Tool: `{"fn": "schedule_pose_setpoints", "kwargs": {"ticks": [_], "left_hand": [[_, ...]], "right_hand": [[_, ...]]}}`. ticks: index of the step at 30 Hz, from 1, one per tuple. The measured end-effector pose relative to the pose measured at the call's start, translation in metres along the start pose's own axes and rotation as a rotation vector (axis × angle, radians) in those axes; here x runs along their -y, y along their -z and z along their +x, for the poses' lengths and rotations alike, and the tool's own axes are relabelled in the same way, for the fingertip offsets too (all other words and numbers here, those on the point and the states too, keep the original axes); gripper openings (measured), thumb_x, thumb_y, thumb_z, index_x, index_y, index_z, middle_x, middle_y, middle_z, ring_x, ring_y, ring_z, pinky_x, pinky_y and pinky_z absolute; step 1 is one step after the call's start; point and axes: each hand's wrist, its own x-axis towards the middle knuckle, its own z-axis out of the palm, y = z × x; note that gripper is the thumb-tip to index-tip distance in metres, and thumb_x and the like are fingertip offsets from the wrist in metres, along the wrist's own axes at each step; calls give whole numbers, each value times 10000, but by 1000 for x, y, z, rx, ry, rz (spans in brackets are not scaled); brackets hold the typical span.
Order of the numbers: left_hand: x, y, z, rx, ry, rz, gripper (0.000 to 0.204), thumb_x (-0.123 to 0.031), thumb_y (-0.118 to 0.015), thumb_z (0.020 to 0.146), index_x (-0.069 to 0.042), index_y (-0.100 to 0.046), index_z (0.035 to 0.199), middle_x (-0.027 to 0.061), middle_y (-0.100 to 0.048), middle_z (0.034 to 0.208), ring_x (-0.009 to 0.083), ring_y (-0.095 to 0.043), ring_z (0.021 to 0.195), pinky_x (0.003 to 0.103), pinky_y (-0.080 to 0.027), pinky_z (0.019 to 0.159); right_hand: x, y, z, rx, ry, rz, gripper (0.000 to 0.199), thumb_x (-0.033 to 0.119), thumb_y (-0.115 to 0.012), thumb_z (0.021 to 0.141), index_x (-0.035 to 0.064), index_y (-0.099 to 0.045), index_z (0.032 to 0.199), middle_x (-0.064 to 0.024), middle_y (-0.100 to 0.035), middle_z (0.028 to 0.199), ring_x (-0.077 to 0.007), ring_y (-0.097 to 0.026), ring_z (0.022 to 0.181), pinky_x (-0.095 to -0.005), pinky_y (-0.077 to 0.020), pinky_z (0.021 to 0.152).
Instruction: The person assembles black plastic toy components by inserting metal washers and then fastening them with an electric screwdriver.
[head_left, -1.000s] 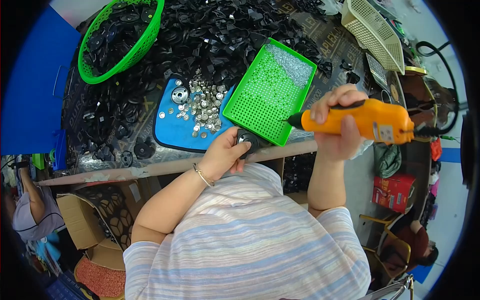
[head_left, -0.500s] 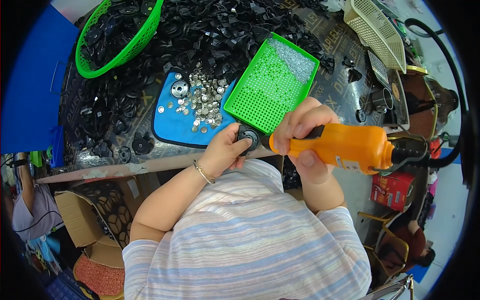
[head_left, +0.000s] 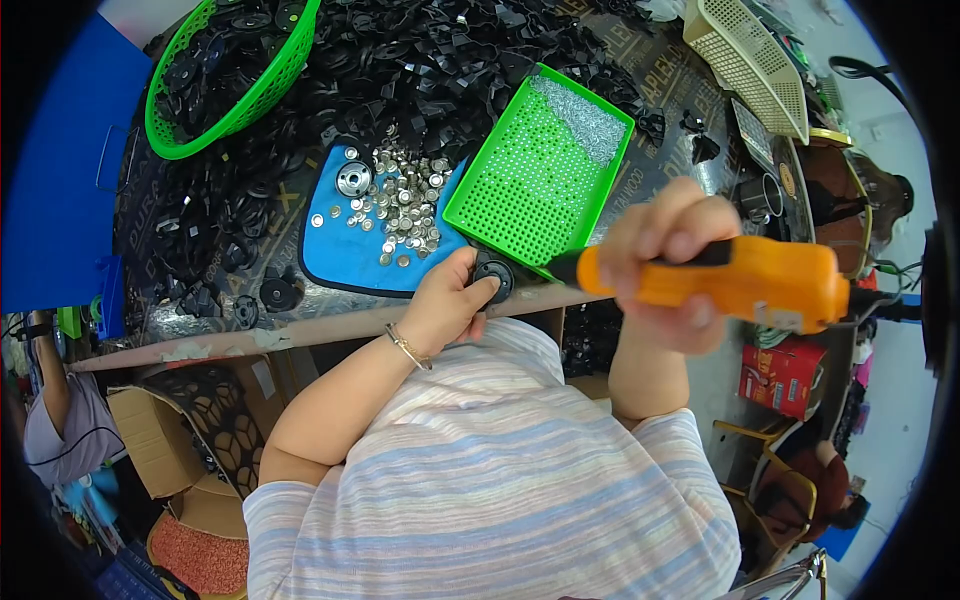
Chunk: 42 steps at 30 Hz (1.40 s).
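Between the thumb and fingers of my left hand [head_left: 448, 305] is a round black plastic part [head_left: 494, 281], held at the table's front edge. My right hand [head_left: 670, 265] is wrapped round an orange electric screwdriver [head_left: 760, 283], whose dark tip points left, a short way apart from the black part. Just beyond stands a green perforated tray [head_left: 530, 185] with a heap of small silvery screws [head_left: 585, 120] in its far right corner. Left of it, a blue mat [head_left: 345, 250] carries many small round metal pieces [head_left: 405, 205] and one larger metal disc [head_left: 353, 179].
Heaped black plastic parts [head_left: 430, 70] cover the far table. A green basket [head_left: 235, 115] of black parts stands far left, a cream basket [head_left: 750, 60] far right. A metal cup [head_left: 762, 198] sits at the right edge. Below left is an open cardboard box [head_left: 155, 440].
My right hand has drawn the screwdriver up and to the right, away from the black part. My left hand keeps its hold on the part, almost unmoved.
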Motion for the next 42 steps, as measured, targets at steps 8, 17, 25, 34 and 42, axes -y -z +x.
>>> {"fn": "schedule_pose_setpoints", "kwargs": {"ticks": [8,17,25,34,42], "left_hand": [[-2,0,0,28,10,52,69,-83,-492,867,-55,-462,923,7,-491,649,78,-460,368,192,-302,291],[-4,-1,-1,26,13,38,81,-84,-503,861,-39,-455,908,12,-481,624,80,-460,365,194,-312,293],[-3,-1,-1,40,6,13,80,-80,-500,861,-33,-449,902,12,-481,624,81,-462,365,195,-313,292],[0,1,-1,54,18,11,127,-74,-502,859,-21,-456,965,30,-500,722,81,-469,383,193,-319,299],[-1,1,-1,49,8,40,137,-79,-506,857,-15,-459,969,27,-499,703,78,-465,376,190,-316,297]], "right_hand": [[-23,37,-11,-251,64,-253,208,42,-604,771,-36,-485,923,-128,-482,868,-161,-539,606,-251,-456,568],[-34,40,-8,-281,61,-237,188,31,-605,769,-29,-486,901,-107,-488,850,-151,-538,607,-251,-452,567],[-33,38,-9,-294,28,-215,167,-1,-578,761,-22,-480,894,-97,-481,842,-148,-534,597,-244,-442,558],[-35,38,-7,-308,42,-222,176,-24,-569,752,-21,-484,906,-101,-486,845,-145,-535,599,-238,-441,560],[-36,40,-8,-297,26,-199,172,-20,-575,755,-15,-475,894,-92,-483,841,-145,-539,597,-242,-445,544]]}}
